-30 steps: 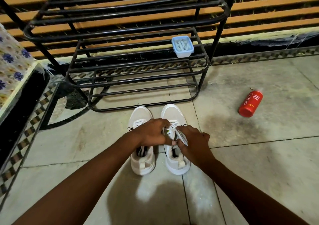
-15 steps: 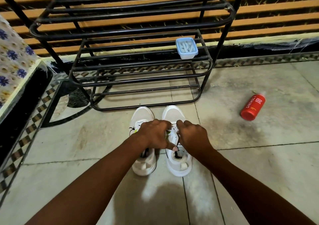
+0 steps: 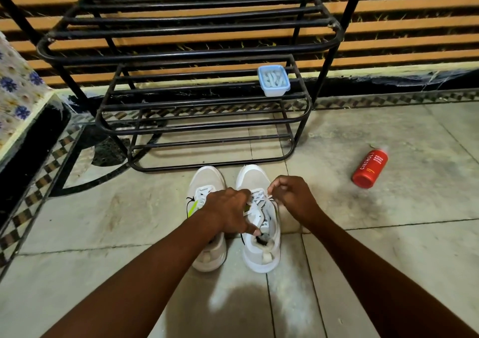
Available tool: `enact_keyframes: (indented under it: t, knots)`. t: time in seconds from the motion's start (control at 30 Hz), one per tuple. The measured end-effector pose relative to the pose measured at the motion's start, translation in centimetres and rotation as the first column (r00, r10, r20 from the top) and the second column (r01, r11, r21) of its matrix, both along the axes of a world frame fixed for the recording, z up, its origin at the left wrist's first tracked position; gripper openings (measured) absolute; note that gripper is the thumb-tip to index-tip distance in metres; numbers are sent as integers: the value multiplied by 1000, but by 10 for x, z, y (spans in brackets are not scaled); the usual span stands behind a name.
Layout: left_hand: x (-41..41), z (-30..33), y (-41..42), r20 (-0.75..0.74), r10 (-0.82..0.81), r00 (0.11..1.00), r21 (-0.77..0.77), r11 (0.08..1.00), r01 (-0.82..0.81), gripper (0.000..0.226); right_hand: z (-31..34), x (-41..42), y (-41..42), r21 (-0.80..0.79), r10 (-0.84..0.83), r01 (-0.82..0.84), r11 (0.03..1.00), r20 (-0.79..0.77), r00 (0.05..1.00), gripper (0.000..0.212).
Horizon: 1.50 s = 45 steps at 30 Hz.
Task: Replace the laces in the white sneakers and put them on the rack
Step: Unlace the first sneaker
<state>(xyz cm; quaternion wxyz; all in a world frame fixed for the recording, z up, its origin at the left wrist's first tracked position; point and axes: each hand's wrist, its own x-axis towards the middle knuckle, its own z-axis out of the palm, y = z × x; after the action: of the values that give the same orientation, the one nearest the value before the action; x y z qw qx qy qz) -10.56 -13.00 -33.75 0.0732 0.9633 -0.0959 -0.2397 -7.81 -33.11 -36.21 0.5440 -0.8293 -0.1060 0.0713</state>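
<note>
Here, the black metal rack (image 3: 181,52) stands against the striped wall, and a small blue tub (image 3: 274,81) of white laces sits on its middle shelf. Your two white sneakers (image 3: 261,236) stand side by side on the tiled floor (image 3: 388,247) just before it, toes toward the rack. Your left hand (image 3: 228,212) grips the right shoe's tongue, fingers curled over it. Your right hand (image 3: 290,195) pinches a white lace (image 3: 259,199) end between thumb and forefinger. A red bottle (image 3: 370,169) lies on the floor to the right.
</note>
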Motion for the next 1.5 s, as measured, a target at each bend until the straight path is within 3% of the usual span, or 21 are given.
enact_keyframes:
  t: [0.1, 0.2, 0.3, 0.37, 0.43, 0.5, 0.57, 0.6, 0.67, 0.73, 0.77, 0.83, 0.9, 0.97, 1.0, 1.07, 1.13, 1.2, 1.4, 1.47, 1.5]
  knots:
    - [1, 2, -3, -7, 6, 1000, 17, 1000, -6, 93, 0, 7, -6, -370, 205, -137, 919, 152, 967, 12]
    - [-1, 3, -5, -10, 12, 1000, 25, 1000, -12, 94, -10, 1, -4, -391, 191, -136, 910, 105, 976, 21]
    - [0, 3, -5, -20, 26, 999, 29, 999, -26, 94, -7, -6, -7, 120, 40, -11, 993, -241, 970, 28]
    - [1, 4, -6, -26, 22, 999, 41, 999, -21, 94, -4, -13, -13, 476, 54, 180, 861, -438, 897, 17]
    - [2, 6, -7, -33, 17, 999, 60, 998, -15, 97, -3, -18, -15, 536, 101, 189, 823, -464, 880, 7]
    - [2, 8, -8, -45, 20, 999, 68, 998, -17, 101, -8, -17, -19, 235, 49, 28, 972, -316, 947, 15]
    - [1, 9, -8, -49, 24, 999, 71, 997, -21, 103, -8, -14, -21, -9, 79, -81, 997, -159, 984, 16]
    - [1, 9, -9, -46, 22, 999, 73, 997, -19, 103, -5, -13, -23, 29, 91, -87, 996, -159, 983, 14]
    - [1, 10, -9, -47, 36, 998, 67, 997, -33, 101, 5, -14, -25, 299, 81, 4, 954, -272, 959, 15]
    - [1, 10, -9, -38, 43, 998, 67, 997, -41, 99, 12, -16, -27, 614, 149, 239, 752, -512, 846, 29]
    - [1, 10, -9, -34, 43, 998, 71, 997, -40, 99, 16, -18, -25, 646, 194, 332, 687, -603, 774, 39]
    - [2, 10, -10, -32, 41, 999, 75, 996, -39, 98, 13, -25, -27, 459, 70, 317, 830, -649, 757, 49]
    - [2, 9, -10, -31, 39, 999, 80, 996, -36, 98, 7, -35, -30, 157, -5, 87, 984, -461, 887, 38]
    - [2, 8, -10, -42, 36, 998, 82, 996, -32, 99, 6, -40, -31, 132, 82, -37, 991, -357, 930, 22]
    - [3, 8, -10, -43, 34, 998, 81, 996, -30, 100, 7, -39, -32, 199, 75, 3, 980, -380, 922, 16]
    - [4, 8, -9, -44, 33, 998, 80, 996, -29, 101, 13, -32, -34, 417, -7, 220, 882, -456, 890, 14]
    - [3, 8, -9, -47, 34, 998, 83, 996, -30, 100, 10, -26, -35, 621, 23, 391, 679, -550, 835, 23]
    - [2, 9, -8, -48, 33, 998, 86, 996, -29, 99, 2, -27, -32, 680, 110, 483, 552, -633, 766, 18]
    - [3, 11, -10, -56, 35, 998, 80, 996, -30, 99, -4, -29, -37, 688, 94, 492, 533, -626, 774, 16]
    - [4, 11, -11, -58, 38, 998, 79, 996, -34, 100, 0, -30, -30, 706, 92, 548, 448, -646, 758, 28]
    - [4, 10, -10, -57, 41, 998, 78, 996, -36, 100, 1, -29, -25, 683, 43, 559, 470, -650, 759, 34]
